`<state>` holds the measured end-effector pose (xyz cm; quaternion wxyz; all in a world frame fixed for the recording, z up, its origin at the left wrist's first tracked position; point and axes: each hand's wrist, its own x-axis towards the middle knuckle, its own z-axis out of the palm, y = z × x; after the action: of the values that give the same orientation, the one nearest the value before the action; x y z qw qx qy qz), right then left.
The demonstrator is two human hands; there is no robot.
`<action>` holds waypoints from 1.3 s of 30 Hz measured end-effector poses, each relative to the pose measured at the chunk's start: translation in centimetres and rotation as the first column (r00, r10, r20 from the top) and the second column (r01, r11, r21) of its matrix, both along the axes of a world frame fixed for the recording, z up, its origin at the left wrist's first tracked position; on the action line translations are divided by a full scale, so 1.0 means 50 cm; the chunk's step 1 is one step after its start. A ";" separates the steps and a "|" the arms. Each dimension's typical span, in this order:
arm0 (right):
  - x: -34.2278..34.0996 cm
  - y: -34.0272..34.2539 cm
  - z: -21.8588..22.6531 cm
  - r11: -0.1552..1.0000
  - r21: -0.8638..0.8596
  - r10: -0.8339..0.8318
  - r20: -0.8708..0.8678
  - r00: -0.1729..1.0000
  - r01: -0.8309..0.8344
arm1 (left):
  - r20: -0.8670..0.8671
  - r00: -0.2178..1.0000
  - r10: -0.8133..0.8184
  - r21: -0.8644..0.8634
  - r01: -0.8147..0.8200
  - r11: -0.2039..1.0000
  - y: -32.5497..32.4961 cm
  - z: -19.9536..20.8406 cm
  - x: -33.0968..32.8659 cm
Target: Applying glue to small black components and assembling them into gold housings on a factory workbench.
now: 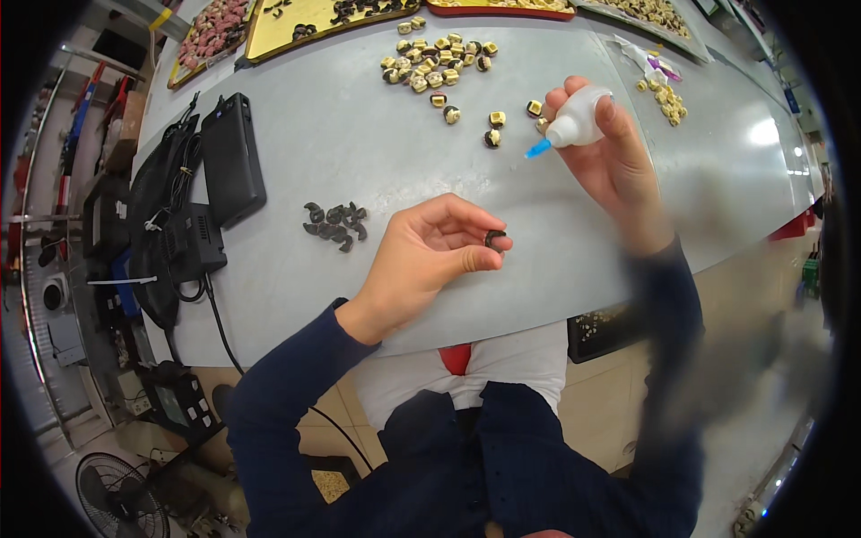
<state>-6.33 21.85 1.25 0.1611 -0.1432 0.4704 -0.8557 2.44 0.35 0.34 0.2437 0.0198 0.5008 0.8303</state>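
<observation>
My left hand (429, 255) pinches a small dark ring-shaped part (495, 238) between thumb and fingertips, just above the grey table (341, 134). My right hand (608, 152) grips a small white squeeze bottle (578, 118) tilted down to the left, its blue nozzle (537, 149) pointing toward the dark part, a short gap above it. A loose pile of dark curved parts (336, 224) lies left of my left hand. Several cream-and-dark assembled pieces (437, 63) are scattered at the far middle of the table.
A black box (231, 160) and black cables with a smaller unit (184, 242) sit at the table's left edge. Trays of small parts (305, 22) line the far edge. More cream pieces (668, 99) lie at the far right. A floor fan (121, 498) stands lower left.
</observation>
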 end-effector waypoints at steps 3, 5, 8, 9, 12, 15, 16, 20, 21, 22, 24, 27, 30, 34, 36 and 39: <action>-0.001 -0.001 0.001 0.992 -0.099 0.080 0.030 0.996 -0.077 | -0.065 0.998 0.001 0.018 0.000 1.000 0.005 -0.010 -0.002; 0.002 0.000 0.012 0.981 -0.091 0.177 0.031 0.984 -0.174 | -0.130 0.991 0.009 0.021 -0.007 1.000 0.004 -0.018 -0.003; 0.021 -0.012 0.028 0.974 0.016 0.226 0.022 0.974 -0.226 | -0.172 0.985 0.031 0.068 -0.020 0.997 0.003 -0.023 -0.002; 0.026 -0.015 0.031 0.977 0.118 0.176 0.007 0.984 -0.175 | -0.167 0.986 0.030 0.063 -0.020 0.998 0.003 -0.022 -0.002; 0.027 -0.013 0.021 0.976 0.184 0.134 -0.081 0.988 -0.117 | -0.157 0.987 0.027 0.056 -0.018 0.998 0.005 -0.018 -0.002; 0.028 -0.021 0.016 0.967 0.243 0.098 -0.102 0.990 -0.070 | -0.169 0.986 0.013 0.051 -0.005 0.999 0.004 -0.020 -0.002; 0.029 -0.022 0.016 0.968 0.242 0.096 -0.101 0.990 -0.070 | -0.184 0.983 0.001 0.048 0.008 0.999 0.004 -0.020 -0.002; 0.034 -0.028 0.013 0.964 0.237 0.145 -0.099 0.985 -0.118 | -0.189 0.982 -0.005 0.065 0.018 0.998 0.000 -0.022 -0.001; 0.035 -0.028 0.013 0.963 0.223 0.175 -0.103 0.979 -0.148 | -0.170 0.985 -0.007 0.072 0.019 0.997 0.002 -0.017 -0.001; 0.036 -0.029 0.014 0.963 0.223 0.174 -0.100 0.980 -0.148 | -0.151 0.988 -0.007 0.080 0.020 0.997 0.002 -0.014 0.000; 0.038 -0.028 0.015 0.954 0.246 0.201 -0.105 0.974 -0.170 | -0.155 0.988 -0.013 0.077 0.025 0.997 0.003 -0.014 -0.001; 0.039 -0.030 0.014 0.956 0.237 0.203 -0.107 0.973 -0.173 | -0.157 0.987 -0.016 0.074 0.028 0.997 0.004 -0.013 -0.001; 0.039 -0.029 0.011 0.956 0.241 0.197 -0.106 0.975 -0.168 | -0.156 0.988 -0.014 0.073 0.026 0.997 0.005 -0.012 -0.001; 0.039 -0.032 0.010 0.956 0.242 0.200 -0.109 0.974 -0.169 | -0.138 0.990 -0.014 0.082 0.026 0.996 0.004 -0.011 0.000; 0.040 -0.032 0.012 0.953 0.252 0.201 -0.114 0.973 -0.167 | -0.143 0.990 -0.011 0.083 0.023 0.996 0.004 -0.012 0.000; 0.041 -0.032 0.014 0.953 0.258 0.195 -0.114 0.974 -0.161 | -0.162 0.987 -0.010 0.074 0.023 0.997 0.005 -0.014 0.000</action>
<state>-4.27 20.26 1.93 0.2212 -0.2230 0.5686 -0.7603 2.44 0.59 -0.36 0.2082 0.1005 0.4869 0.8423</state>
